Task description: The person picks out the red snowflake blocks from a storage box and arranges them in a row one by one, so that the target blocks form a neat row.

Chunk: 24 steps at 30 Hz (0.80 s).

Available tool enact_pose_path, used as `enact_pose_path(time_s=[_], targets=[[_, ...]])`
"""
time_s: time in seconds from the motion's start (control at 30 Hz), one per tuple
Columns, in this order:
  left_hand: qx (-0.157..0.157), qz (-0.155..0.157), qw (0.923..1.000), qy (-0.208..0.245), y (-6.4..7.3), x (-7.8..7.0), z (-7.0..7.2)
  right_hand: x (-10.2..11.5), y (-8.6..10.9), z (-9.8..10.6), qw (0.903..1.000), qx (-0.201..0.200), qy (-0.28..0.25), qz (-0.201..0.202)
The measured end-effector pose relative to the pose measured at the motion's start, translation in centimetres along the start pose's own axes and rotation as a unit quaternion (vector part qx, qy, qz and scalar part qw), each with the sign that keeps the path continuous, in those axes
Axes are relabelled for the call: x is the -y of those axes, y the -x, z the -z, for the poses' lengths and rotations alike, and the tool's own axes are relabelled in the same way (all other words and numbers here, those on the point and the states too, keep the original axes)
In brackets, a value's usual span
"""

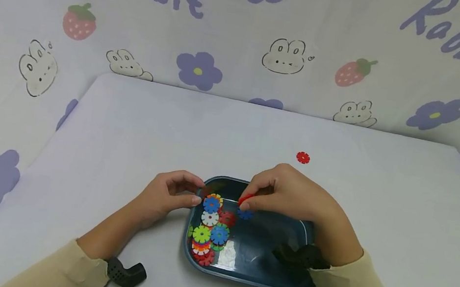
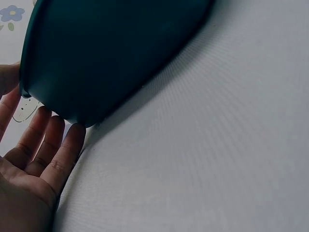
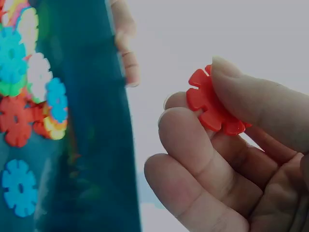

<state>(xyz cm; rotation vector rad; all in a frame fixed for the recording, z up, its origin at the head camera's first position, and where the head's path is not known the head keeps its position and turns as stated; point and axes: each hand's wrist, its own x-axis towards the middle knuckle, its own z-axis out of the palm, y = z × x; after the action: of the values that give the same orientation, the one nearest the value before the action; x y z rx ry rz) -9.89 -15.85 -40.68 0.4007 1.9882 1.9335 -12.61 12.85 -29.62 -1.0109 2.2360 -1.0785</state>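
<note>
In the head view, my right hand (image 1: 290,189) is over the far side of a dark teal tray (image 1: 255,284). Its thumb and fingers pinch a red notched plastic disc (image 3: 205,99), a snowflake building piece. Below that hand, a blue notched disc (image 1: 245,213) lies in the tray. My left hand (image 1: 171,194) holds the tray by its left end. The left wrist view shows the thumb at the rim and the fingertips against the outer wall. Several red, white, blue, green and yellow discs (image 1: 201,233) lie piled along the tray's left side.
One more red disc (image 1: 303,157) lies on the white table (image 1: 148,121) beyond the tray. Black wrist-worn devices stick out from both cuffs; the left one (image 1: 127,274) is near the table's front. A printed cloth (image 1: 238,30) hangs behind the table.
</note>
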Motion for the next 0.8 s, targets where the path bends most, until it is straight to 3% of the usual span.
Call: enact_pose_path(time_s=[0.2, 0.43, 0.57, 0.8], targets=[[-0.001, -0.008, 0.9999, -0.012, 0.1, 0.1, 0.1, 1.4, 2.0, 1.6, 0.9982, -0.028, -0.03, -0.043], [-0.007, -0.009, 0.9997, -0.021, 0.1, -0.1, 0.0, 0.0, 4.5, 4.9, 0.9882, -0.152, -0.01, -0.016], [-0.009, -0.007, 0.9996, -0.025, 0.1, -0.2, 0.0, -2.8, 5.3, 6.7, 0.969, -0.235, -0.013, -0.076], [-0.013, -0.002, 0.9994, -0.031, 0.2, -0.1, -0.1, -9.7, 6.1, 8.4, 0.9175, -0.335, -0.092, -0.194]])
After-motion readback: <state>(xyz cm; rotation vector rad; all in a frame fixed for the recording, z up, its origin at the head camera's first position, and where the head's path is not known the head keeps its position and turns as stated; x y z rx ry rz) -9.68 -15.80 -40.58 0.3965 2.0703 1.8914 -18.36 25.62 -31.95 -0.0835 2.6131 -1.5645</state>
